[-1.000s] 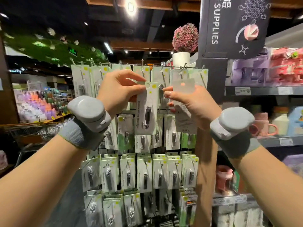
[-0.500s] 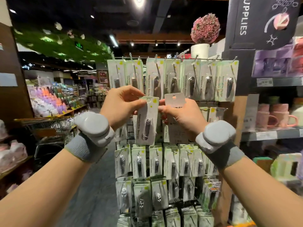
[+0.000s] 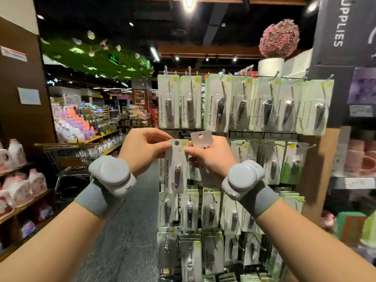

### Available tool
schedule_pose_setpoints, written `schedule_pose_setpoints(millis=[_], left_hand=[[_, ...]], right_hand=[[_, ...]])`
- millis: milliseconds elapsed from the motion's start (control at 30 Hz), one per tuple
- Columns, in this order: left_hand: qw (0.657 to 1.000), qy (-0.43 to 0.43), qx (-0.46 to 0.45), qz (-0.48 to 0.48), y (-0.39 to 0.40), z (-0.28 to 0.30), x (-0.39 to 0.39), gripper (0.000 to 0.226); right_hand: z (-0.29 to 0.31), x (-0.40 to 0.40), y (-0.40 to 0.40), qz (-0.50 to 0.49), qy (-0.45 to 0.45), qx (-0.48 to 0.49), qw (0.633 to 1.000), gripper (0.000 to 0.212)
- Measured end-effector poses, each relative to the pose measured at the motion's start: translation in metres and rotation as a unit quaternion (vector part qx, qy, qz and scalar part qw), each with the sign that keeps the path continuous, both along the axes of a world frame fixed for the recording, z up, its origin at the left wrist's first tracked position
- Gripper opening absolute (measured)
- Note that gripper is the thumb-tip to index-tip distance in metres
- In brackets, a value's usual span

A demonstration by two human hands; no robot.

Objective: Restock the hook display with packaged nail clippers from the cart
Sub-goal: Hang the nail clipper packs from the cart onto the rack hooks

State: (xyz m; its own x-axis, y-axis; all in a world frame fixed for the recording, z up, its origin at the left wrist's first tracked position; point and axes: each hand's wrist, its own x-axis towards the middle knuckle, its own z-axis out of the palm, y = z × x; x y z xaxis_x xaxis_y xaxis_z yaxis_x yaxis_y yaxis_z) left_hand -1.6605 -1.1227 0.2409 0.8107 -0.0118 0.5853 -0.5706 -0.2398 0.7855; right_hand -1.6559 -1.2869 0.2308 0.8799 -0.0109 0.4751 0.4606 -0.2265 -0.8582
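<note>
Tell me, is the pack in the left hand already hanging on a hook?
No, the left hand pinches the nail clipper pack by its top, its hang hole free of any hook.

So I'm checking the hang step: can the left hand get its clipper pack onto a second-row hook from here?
Probably yes. The left hand pinches the clipper pack by its top, hang hole exposed, level with the second row. Nothing stands between them, though the right hand also touches the pack.
</note>
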Motion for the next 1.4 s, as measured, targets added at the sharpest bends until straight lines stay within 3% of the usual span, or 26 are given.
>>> schedule_pose_setpoints(millis=[200, 400, 700, 833, 1200, 1300, 1400], left_hand=[[0.998, -0.038, 0.037, 0.026, 0.016, -0.001, 0.011, 0.015], [0.991, -0.071, 0.103, 0.046, 0.03, 0.002, 0.022, 0.006], [0.979, -0.09, 0.175, 0.047, 0.038, 0.002, 0.03, 0.016], [0.979, -0.079, 0.169, 0.076, 0.031, 0.002, 0.036, 0.009], [0.977, -0.056, 0.185, 0.093, 0.027, 0.002, 0.039, 0.009], [0.97, -0.066, 0.211, 0.102, 0.028, 0.002, 0.034, 0.008], [0.962, -0.099, 0.226, 0.118, 0.029, 0.002, 0.032, 0.013]], right_hand=[[0.0, 0.011, 0.016, -0.08, -0.036, -0.044, 0.995, 0.013], [-0.006, 0.018, 0.039, -0.088, -0.032, -0.023, 0.995, 0.013], [0.0, 0.018, 0.048, -0.11, -0.052, -0.058, 0.991, 0.012], [0.005, 0.016, 0.052, -0.169, -0.066, -0.145, 0.973, 0.01], [0.006, 0.015, 0.056, -0.174, -0.042, -0.183, 0.967, 0.009], [0.006, 0.002, 0.048, -0.132, -0.031, -0.135, 0.982, 0.019], [0.009, -0.012, 0.041, -0.04, -0.001, 0.022, 0.999, 0.006]])
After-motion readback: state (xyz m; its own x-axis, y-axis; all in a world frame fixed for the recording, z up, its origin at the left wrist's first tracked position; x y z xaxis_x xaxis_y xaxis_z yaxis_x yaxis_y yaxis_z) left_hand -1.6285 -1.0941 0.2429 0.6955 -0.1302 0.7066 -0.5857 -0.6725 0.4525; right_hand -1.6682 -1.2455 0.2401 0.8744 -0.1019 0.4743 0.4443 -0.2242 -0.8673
